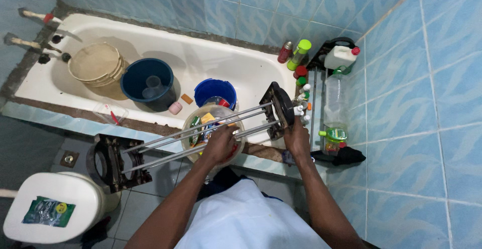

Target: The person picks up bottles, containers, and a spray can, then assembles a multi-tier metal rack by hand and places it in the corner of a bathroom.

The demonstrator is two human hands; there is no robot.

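We're holding the rod rack level over the tub edge — left hand wrapped around its rods, right hand clamping the end bracket. Not yet set down anywhere.

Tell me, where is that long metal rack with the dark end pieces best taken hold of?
The rack seems best held as shown: the left hand wraps the thin rods near the middle from below, and the right hand steadies the dark end frame. It is long and lies level, so two spread holds keep it from tipping.
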